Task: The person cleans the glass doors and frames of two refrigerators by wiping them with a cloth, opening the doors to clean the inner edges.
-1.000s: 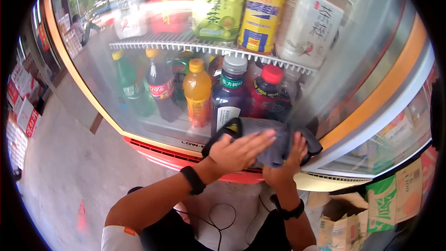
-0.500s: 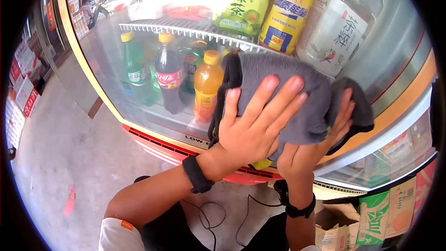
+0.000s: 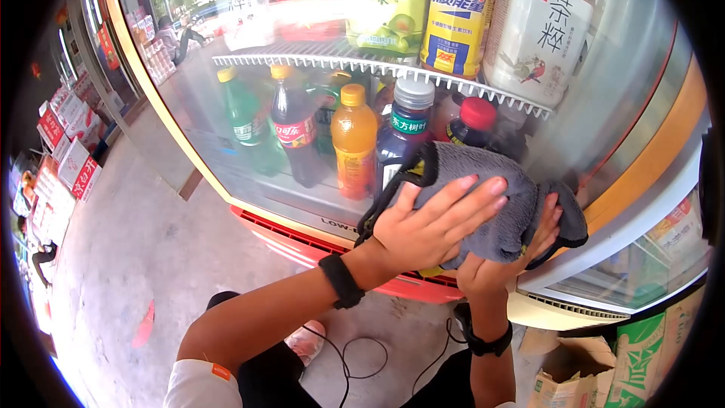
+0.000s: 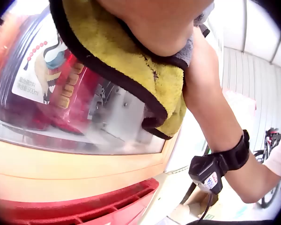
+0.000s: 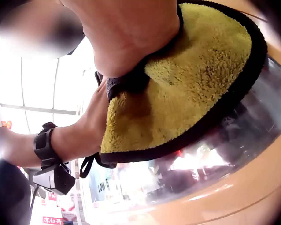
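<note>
A grey cloth [image 3: 491, 200] with dark edging lies bunched against the glass door [image 3: 294, 204] of a drinks fridge, near its lower right corner. My left hand [image 3: 434, 223] presses flat on the cloth with its fingers straight. Beside it, my right hand [image 3: 513, 253] rests on the cloth, fingers stretched upward along a fold and partly covered by it. The cloth's yellow underside [image 4: 126, 61] shows in the left wrist view below the hand. In the right wrist view, the yellow side [image 5: 187, 89] spreads out over the glass.
Behind the glass stand a cola bottle [image 3: 294, 132], an orange drink bottle [image 3: 353, 143] and several others, with a wire shelf [image 3: 377, 68] above. A red vent strip [image 3: 287, 236] runs below the door. Open cardboard boxes [image 3: 578, 370] sit at lower right. A black cable [image 3: 366, 341] loops on the floor.
Both hands and the cloth first moved up and right over the glass, then came back down a little. The bottle with the grey cap, covered half a second ago, shows again.
</note>
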Demonstrator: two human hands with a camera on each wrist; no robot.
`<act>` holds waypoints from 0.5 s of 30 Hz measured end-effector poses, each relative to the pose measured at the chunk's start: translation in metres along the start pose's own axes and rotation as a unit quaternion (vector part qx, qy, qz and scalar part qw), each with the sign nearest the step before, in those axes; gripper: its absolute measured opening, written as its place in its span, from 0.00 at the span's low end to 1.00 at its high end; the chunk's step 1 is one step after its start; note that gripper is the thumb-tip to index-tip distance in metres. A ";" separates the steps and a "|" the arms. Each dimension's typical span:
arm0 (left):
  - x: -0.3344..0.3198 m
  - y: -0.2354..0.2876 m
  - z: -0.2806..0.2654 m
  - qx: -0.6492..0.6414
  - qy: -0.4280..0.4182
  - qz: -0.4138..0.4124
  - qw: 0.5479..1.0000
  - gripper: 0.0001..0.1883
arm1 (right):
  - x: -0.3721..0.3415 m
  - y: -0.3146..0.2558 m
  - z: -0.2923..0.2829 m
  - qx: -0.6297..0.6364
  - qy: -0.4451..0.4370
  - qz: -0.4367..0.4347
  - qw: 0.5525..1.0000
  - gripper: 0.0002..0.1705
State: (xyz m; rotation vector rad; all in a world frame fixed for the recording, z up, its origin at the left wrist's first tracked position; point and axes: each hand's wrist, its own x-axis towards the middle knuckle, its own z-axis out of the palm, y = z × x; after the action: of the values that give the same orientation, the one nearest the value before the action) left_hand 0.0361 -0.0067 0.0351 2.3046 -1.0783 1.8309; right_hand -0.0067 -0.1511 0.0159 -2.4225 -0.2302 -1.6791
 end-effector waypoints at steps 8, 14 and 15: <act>0.001 0.009 0.003 -0.022 0.007 -0.025 0.999 0.42 | -0.008 0.005 -0.001 -0.016 -0.036 0.006 0.999 0.38; -0.012 0.013 0.016 -0.082 0.042 -0.058 0.994 0.34 | -0.028 0.033 0.026 0.191 -0.039 0.037 0.980 0.37; -0.013 0.015 0.016 -0.148 0.059 -0.085 0.984 0.34 | -0.020 0.031 0.020 0.134 -0.046 0.024 0.990 0.37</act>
State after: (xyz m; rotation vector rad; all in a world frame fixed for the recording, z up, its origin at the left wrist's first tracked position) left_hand 0.0409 -0.0186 0.0131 2.0242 -1.0217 1.5998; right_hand 0.0119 -0.1768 -0.0120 -2.2879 -0.3798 -1.4154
